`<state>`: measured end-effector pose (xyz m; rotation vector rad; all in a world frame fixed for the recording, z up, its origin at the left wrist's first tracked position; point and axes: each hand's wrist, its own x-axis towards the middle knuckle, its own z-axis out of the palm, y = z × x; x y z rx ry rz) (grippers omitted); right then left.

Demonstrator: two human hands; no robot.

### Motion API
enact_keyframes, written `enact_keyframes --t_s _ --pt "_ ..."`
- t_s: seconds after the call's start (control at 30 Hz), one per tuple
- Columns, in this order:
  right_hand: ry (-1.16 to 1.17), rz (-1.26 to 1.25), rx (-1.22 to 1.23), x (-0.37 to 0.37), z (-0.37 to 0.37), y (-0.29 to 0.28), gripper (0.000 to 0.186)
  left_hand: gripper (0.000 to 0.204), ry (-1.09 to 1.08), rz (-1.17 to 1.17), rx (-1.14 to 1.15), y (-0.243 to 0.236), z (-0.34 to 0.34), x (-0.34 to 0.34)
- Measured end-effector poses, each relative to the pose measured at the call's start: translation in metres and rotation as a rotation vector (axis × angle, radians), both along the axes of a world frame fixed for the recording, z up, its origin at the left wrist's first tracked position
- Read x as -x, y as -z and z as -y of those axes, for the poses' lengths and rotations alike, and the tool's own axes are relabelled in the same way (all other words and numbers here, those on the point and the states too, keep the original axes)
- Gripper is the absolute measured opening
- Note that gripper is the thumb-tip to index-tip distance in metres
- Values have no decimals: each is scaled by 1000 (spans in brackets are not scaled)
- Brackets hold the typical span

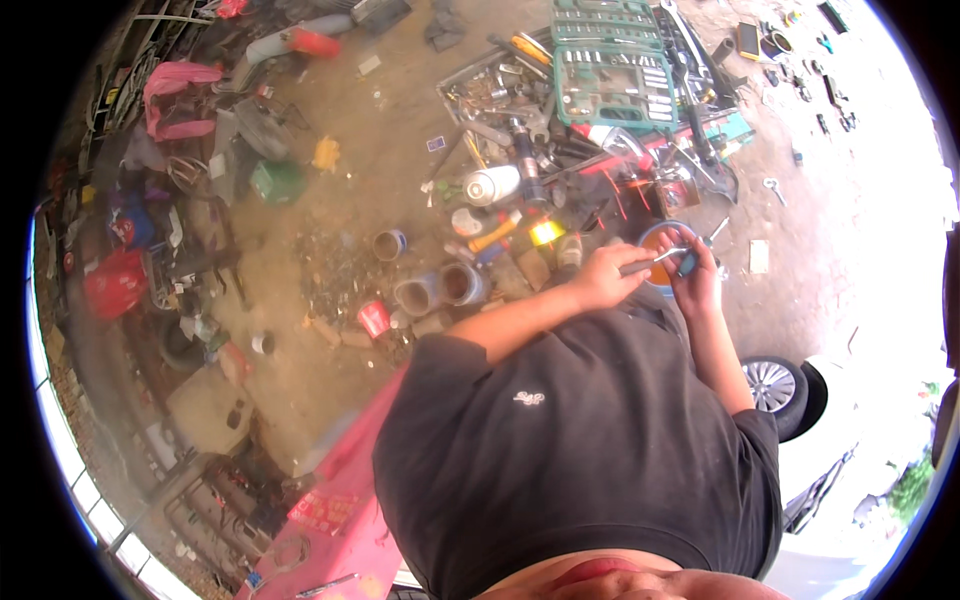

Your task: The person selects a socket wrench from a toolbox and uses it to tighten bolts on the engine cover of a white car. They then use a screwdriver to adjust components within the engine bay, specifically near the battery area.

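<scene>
Your left hand [606,277] is wrapped around a slim grey-handled tool [635,267], its metal shaft pointing toward 3 o'clock, where your right hand [699,277] curls its fingers around a small dark blue-green piece [687,264]; whether tool and piece touch, I cannot tell. Both hands are over a round container [651,239]. From them, the open green socket case [612,87] lies at 12 o'clock, the white spray can [491,186] at 10, the red tub [373,319] near 9.
</scene>
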<state>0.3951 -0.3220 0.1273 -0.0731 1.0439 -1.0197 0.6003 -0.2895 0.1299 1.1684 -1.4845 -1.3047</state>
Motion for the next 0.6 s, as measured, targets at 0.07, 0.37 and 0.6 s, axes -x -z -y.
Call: enact_keyframes --t_s 0.07,0.37,0.6 --pt "29 -29 -20 5 -5 2 37 29 55 21 -103 6 3 -1" --pt "-156 -177 -80 3 -41 -9 28 31 326 251 -216 32 6 30" --pt "-46 -173 -128 59 -66 -7 33 39 478 -5 -397 26 12 74"
